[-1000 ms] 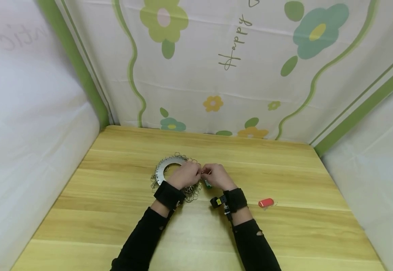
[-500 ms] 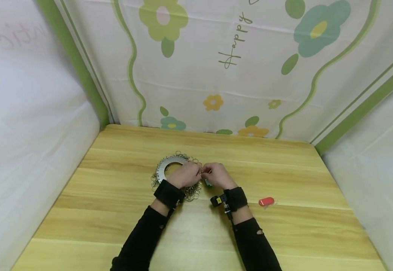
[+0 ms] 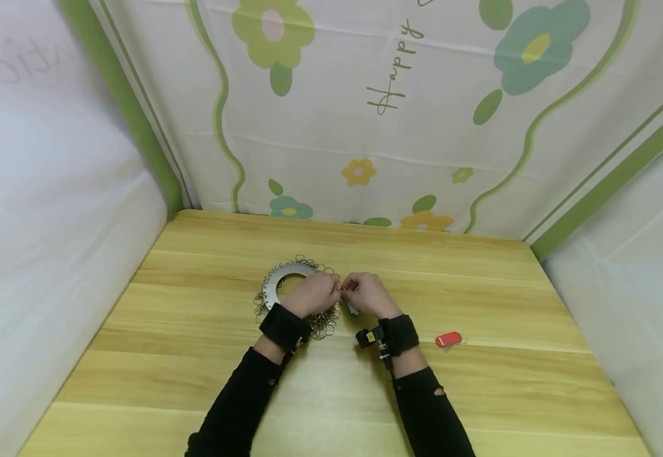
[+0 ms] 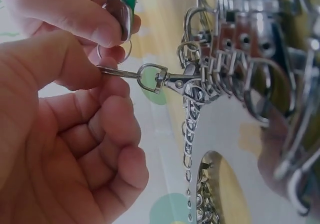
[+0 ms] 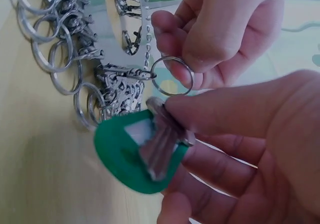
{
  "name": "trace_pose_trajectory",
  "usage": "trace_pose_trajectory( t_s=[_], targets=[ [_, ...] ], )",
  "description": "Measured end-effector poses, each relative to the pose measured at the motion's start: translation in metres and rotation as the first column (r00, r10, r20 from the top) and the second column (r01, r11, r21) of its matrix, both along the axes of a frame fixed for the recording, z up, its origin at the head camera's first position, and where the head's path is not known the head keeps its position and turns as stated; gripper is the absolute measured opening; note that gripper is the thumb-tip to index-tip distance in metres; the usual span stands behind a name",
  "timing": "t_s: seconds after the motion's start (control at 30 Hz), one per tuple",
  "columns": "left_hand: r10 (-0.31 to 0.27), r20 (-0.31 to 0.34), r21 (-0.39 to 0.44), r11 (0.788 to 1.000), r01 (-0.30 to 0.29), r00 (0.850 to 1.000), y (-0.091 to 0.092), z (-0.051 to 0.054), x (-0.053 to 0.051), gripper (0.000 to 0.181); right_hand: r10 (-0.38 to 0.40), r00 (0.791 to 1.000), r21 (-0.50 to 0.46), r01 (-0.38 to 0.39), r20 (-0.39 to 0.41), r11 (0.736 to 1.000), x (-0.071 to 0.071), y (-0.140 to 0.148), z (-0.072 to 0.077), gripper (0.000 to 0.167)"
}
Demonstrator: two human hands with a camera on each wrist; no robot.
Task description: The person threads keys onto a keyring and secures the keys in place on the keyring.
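In the left wrist view, my left hand (image 4: 75, 124) pinches a split ring (image 4: 122, 73) between thumb and forefinger. That ring hangs from a swivel clasp (image 4: 175, 81) on the flat metal hoop (image 3: 272, 283), which carries many clasps and rings round its edge. My right hand (image 3: 368, 296) holds a key (image 5: 160, 151) by its head between thumb and fingers. A green key tag (image 5: 111, 145) lies behind the key, with a thin wire ring (image 4: 131, 50) by the right fingertips. Key and split ring are close together; whether they touch cannot be told.
A red key tag (image 3: 448, 339) with a small ring lies on the wooden table (image 3: 514, 393), to the right of my right hand. Loose split rings (image 5: 52, 59) stick out around the hoop. A printed fabric wall (image 3: 320, 127) stands at the table's back edge.
My right hand has shifted and turned very slightly, and more of the green tag shows beneath it. The left hand and the hoop stay in place.
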State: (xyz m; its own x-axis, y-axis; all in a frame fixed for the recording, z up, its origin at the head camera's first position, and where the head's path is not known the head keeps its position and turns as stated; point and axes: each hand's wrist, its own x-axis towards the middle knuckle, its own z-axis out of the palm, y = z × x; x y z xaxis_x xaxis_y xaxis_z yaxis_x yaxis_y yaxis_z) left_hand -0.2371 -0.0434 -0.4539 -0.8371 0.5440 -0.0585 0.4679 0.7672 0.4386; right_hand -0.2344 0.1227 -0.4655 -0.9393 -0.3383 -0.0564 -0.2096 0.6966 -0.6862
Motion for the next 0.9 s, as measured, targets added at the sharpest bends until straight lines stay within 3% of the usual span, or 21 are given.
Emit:
trace_pose_trajectory(
  t_s=[0.27,0.43,0.9],
  targets=[
    [0.006,-0.034,0.011,1.000,-0.005,0.999,0.0014,-0.0035,0.0000,0.014,0.035,0.999,0.005,-0.035,-0.012,0.999,0.0013,-0.0031,0.0005,0.009],
    [0.019,-0.063,0.009,1.000,-0.019,0.998,0.0021,-0.0005,0.0004,0.015,0.045,0.999,-0.012,-0.045,-0.017,0.999,0.0019,-0.0025,0.0033,0.009],
    [0.083,-0.068,-0.025,0.996,-0.085,0.994,0.0062,-0.0034,0.0033,0.027,0.063,0.995,-0.012,-0.064,-0.074,0.998,0.0040,-0.0028,0.0073,0.013]
  ],
)
